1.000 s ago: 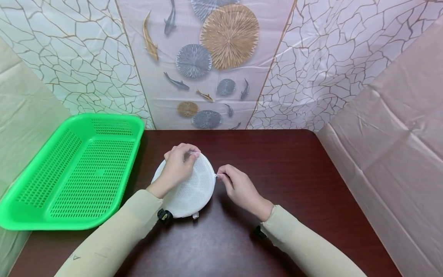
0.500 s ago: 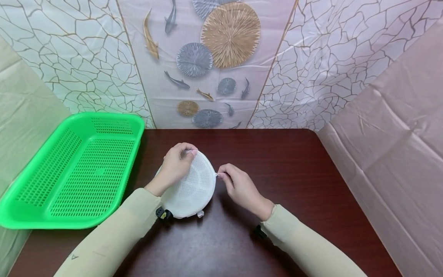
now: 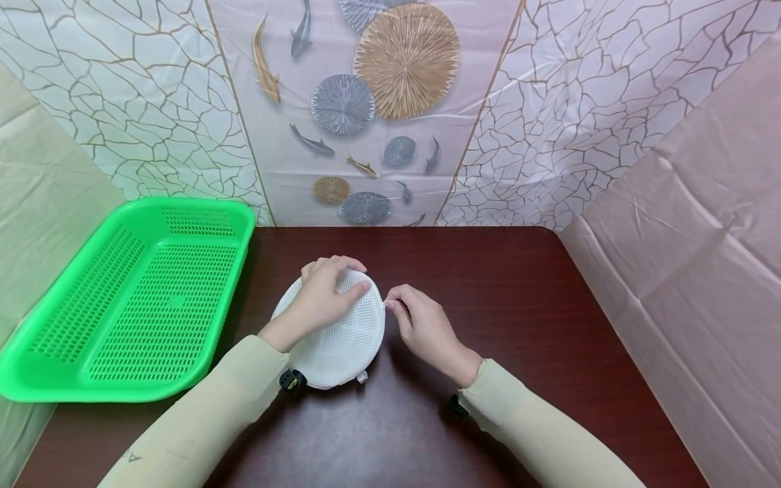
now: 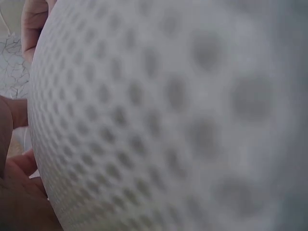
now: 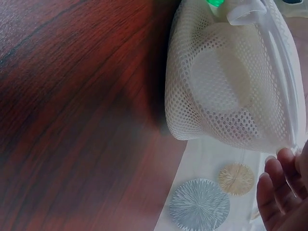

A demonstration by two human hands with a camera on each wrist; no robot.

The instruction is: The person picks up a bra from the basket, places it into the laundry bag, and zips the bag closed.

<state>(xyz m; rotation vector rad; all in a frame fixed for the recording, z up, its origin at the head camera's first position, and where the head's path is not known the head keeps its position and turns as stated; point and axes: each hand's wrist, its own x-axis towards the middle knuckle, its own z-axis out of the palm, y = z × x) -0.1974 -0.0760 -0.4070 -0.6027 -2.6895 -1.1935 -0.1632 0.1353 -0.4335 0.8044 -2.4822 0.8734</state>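
A round white mesh laundry bag stands on the dark table in the head view. My left hand lies over its top, with the fingers bent over the far rim and the thumb on the mesh. At the bag's right edge my right hand pinches a small white zipper pull. A white fabric tab sticks out from the near side. In the right wrist view, a pale round shape shows dimly through the side mesh; its kind is unclear. Blurred mesh fills most of the left wrist view.
A large green plastic basket with slotted walls sits to the left on the dark wooden table. Patterned sheeting hangs behind the table, and a plain pinkish sheet borders its right side.
My left thumb has moved off the far rim onto the mesh, and the hand spreads wider. The bag has shifted slightly right and nearer. My right hand keeps pinching the zipper pull.
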